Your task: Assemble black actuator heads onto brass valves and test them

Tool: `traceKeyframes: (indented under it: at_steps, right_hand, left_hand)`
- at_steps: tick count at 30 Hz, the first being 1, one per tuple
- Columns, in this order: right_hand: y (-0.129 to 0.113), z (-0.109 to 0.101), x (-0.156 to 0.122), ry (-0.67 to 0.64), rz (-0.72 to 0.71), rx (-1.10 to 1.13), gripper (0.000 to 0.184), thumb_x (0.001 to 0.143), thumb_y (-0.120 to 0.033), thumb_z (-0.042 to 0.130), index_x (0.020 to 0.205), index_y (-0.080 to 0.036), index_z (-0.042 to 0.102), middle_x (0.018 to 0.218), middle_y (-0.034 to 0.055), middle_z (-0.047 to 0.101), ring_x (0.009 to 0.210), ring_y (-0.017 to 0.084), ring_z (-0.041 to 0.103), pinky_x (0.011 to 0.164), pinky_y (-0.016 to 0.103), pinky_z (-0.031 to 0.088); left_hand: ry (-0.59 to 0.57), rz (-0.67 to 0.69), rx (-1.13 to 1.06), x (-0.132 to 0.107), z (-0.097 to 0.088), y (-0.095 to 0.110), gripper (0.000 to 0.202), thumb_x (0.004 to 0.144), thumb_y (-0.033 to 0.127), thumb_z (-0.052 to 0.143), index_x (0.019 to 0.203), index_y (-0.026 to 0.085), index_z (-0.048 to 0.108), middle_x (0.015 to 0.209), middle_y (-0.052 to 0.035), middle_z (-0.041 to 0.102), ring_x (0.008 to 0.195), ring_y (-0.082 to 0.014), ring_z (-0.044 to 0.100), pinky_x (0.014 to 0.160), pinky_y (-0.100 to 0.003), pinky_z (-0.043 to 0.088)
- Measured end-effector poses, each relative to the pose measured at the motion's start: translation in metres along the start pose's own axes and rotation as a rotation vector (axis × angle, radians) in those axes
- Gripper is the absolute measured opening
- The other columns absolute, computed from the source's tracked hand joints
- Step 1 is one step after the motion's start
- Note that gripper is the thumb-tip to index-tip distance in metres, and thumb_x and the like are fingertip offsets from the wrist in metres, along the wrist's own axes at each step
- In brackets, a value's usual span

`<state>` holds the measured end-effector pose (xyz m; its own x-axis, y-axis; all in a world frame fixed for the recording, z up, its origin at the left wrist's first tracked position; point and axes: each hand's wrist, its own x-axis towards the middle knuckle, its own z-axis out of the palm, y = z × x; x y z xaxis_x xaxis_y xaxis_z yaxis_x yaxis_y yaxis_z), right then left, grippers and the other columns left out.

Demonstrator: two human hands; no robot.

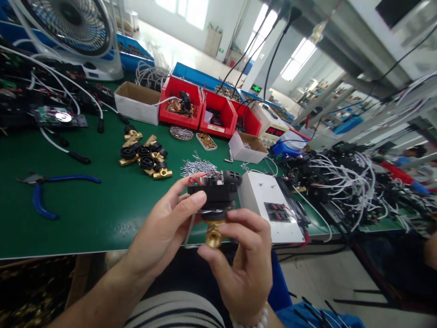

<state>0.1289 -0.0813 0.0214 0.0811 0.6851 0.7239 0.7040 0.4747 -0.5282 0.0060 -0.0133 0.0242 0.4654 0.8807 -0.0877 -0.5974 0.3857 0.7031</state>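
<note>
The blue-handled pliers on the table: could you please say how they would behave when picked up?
The pliers should feel stiff and head-heavy, given their metal head. Their spread handles might swing together when gripped. Lying flat, they probably won't roll.

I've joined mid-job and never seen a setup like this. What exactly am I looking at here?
There is no machine arm: a person works with two bare hands. The one picture comes from a camera worn on their head, looking forward and down.

The left hand holds a black housing with red wires on top. Below it sits a brass fitting, its round opening facing the camera, with the right hand's fingers and thumb around it.

On the green table, blue-handled pliers lie at the picture's left. Further in are a pile of brass-and-black fittings and a heap of small metal clips. Red bins stand behind. A pale box with switches sits to the right, beyond the right hand.
</note>
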Motion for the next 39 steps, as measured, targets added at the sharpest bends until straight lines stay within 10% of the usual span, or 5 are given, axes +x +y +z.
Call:
traceKeyframes:
  at_steps: [4,7,12,32,39]
  right_hand:
    - [0.056,-0.040,0.036,-0.088,-0.040,-0.151,0.018,0.092,-0.036,0.063,0.102,-0.021,0.061,0.102,0.0044,0.064,0.099,0.018,0.061,0.088,0.034,0.050]
    - [0.118,-0.073,0.074,-0.061,0.254,-0.246,0.026,0.086,-0.042,0.066,0.096,-0.019,0.063,0.094,0.0068,0.067,0.086,0.020,0.064,0.082,0.037,0.051]
    - [0.178,-0.089,0.102,-0.491,0.546,-0.186,0.043,0.067,-0.056,0.073,0.083,-0.016,0.071,0.084,0.0096,0.072,0.078,0.024,0.065,0.074,0.037,0.051]
    - [0.196,-0.078,0.087,-0.381,0.632,-0.124,0.054,0.063,-0.066,0.070,0.083,-0.015,0.070,0.075,0.0081,0.069,0.067,0.020,0.058,0.062,0.032,0.045]
    - [0.197,-0.078,0.089,-0.407,0.611,-0.143,0.053,0.060,-0.064,0.073,0.084,-0.016,0.072,0.075,0.0071,0.069,0.066,0.019,0.058,0.060,0.030,0.044]
  left_hand:
    - [0.124,0.062,0.099,0.007,-0.006,-0.004,0.058,0.079,0.031,0.078,0.130,0.021,0.052,0.121,-0.0066,0.065,0.111,-0.0203,0.063,0.095,-0.027,0.051]
    - [0.156,0.154,0.186,0.005,-0.005,-0.006,0.059,0.074,0.031,0.082,0.124,0.017,0.056,0.119,-0.0061,0.067,0.111,-0.0179,0.062,0.095,-0.022,0.050]
    - [0.134,0.242,0.287,-0.002,0.003,-0.002,0.059,0.065,0.024,0.088,0.116,0.023,0.058,0.108,-0.0002,0.069,0.094,-0.0143,0.068,0.080,-0.018,0.056]
    - [-0.061,0.387,0.355,-0.013,0.009,0.000,0.069,0.064,0.000,0.082,0.118,0.039,0.061,0.117,0.0089,0.066,0.102,-0.0088,0.065,0.088,-0.009,0.050]
    - [-0.038,0.332,0.341,-0.012,0.007,0.000,0.065,0.064,0.008,0.084,0.121,0.031,0.061,0.116,0.0012,0.068,0.100,-0.0174,0.068,0.089,-0.021,0.056]
